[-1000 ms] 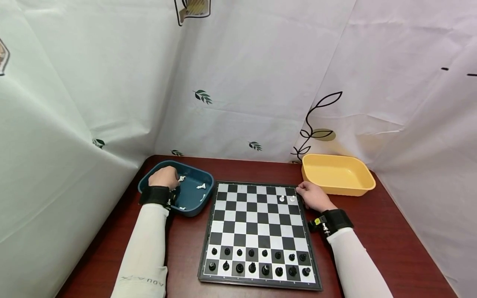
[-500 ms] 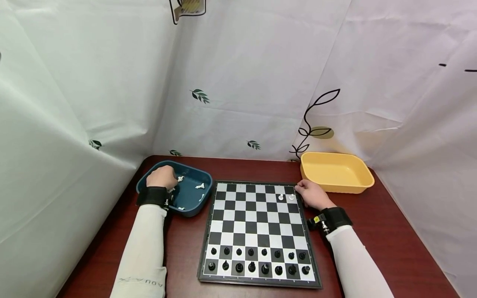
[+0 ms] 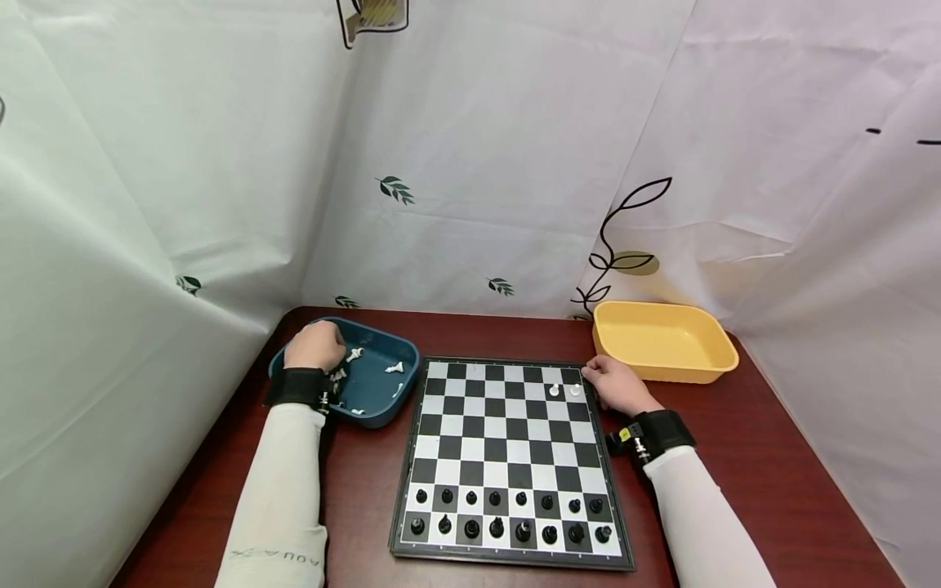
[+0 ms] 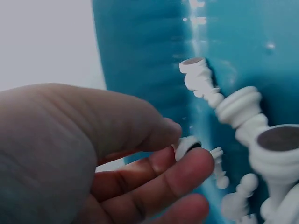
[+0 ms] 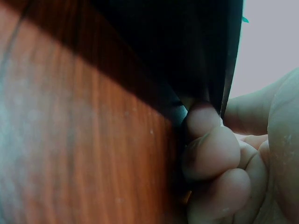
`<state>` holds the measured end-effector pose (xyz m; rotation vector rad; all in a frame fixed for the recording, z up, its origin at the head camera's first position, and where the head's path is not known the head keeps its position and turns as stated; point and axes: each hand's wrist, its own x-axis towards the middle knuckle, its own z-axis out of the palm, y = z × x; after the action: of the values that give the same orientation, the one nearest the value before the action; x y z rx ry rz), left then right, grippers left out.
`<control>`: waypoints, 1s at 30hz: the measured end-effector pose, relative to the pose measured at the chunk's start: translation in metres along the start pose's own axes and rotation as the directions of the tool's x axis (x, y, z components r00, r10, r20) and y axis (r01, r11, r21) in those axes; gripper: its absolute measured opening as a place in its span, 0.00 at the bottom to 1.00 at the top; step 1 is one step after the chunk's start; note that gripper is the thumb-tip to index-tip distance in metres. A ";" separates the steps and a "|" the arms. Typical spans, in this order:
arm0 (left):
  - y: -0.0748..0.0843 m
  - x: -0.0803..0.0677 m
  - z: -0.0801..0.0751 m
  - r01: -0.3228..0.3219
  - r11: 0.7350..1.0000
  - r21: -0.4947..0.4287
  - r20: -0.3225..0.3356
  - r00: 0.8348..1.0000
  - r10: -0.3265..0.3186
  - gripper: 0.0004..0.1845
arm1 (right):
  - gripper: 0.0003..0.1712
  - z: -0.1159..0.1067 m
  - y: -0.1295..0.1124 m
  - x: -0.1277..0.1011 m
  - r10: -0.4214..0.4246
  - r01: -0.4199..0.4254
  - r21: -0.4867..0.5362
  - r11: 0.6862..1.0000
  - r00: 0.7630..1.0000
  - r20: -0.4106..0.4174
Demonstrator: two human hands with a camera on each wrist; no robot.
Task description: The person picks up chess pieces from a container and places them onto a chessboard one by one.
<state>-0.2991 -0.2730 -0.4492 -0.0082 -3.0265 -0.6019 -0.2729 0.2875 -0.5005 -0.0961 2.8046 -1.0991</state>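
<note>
Pinching a white piece (image 4: 188,145) between thumb and fingers, our left hand (image 3: 316,346) sits inside the blue tray (image 3: 382,402), among more loose white pieces (image 3: 395,367). Our right hand (image 3: 616,385), fingers curled, holds the far right edge of the chessboard (image 3: 510,457), beside two white pieces (image 3: 564,390); a yellow tray (image 3: 662,341) stands just beyond.

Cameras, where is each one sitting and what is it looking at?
Head: on the head, looking down at the chessboard, both sleeved arms showing.
Left wrist: faces the left hand pinching a white piece in the blue tray.
Right wrist: low on the table, shows the right hand curled against the board's edge.
Shared: the head and left wrist views both show the tray's white pieces.
</note>
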 end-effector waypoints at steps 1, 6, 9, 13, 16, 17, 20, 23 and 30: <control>0.000 -0.001 -0.001 -0.004 1.000 0.002 -0.025 1.000 0.004 0.18 | 0.19 0.000 0.000 0.000 0.005 -0.005 0.000 1.000 1.000 -0.003; 0.006 -0.003 -0.006 -0.019 1.000 0.006 -0.107 0.994 0.019 0.08 | 0.19 0.000 0.000 0.001 0.001 -0.001 -0.008 1.000 1.000 -0.006; 0.012 -0.004 -0.009 -0.039 0.999 0.001 -0.145 0.989 0.039 0.09 | 0.19 -0.001 0.000 0.001 -0.005 0.004 -0.011 1.000 1.000 -0.008; 0.024 -0.007 -0.012 -0.092 0.995 -0.027 -0.212 0.974 0.084 0.10 | 0.19 -0.002 0.000 -0.001 -0.005 0.005 -0.008 1.000 1.000 -0.008; 0.034 -0.009 -0.014 -0.137 0.989 -0.060 -0.244 0.962 0.119 0.12 | 0.19 -0.002 -0.001 -0.002 -0.007 0.007 -0.007 1.000 1.000 -0.009; 0.037 -0.008 -0.014 -0.154 0.985 -0.072 -0.252 0.959 0.131 0.12 | 0.19 -0.002 -0.001 -0.002 -0.008 0.008 -0.004 1.000 1.000 -0.009; 0.046 -0.007 -0.015 -0.213 0.971 -0.107 -0.277 0.944 0.177 0.11 | 0.18 0.000 0.001 -0.002 -0.010 0.010 0.001 1.000 1.000 -0.012; 0.056 -0.007 -0.016 -0.273 0.951 -0.142 -0.288 0.931 0.224 0.10 | 0.18 0.001 0.001 -0.001 -0.006 0.006 0.001 1.000 1.000 -0.014; 0.093 -0.014 -0.018 -0.380 0.910 -0.165 -0.281 0.903 0.326 0.09 | 0.18 0.000 0.001 -0.002 0.000 0.000 -0.002 1.000 1.000 -0.010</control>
<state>-0.2822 -0.1941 -0.3983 -0.4505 -2.6081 -0.8189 -0.2711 0.2881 -0.5010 -0.0905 2.8142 -1.1002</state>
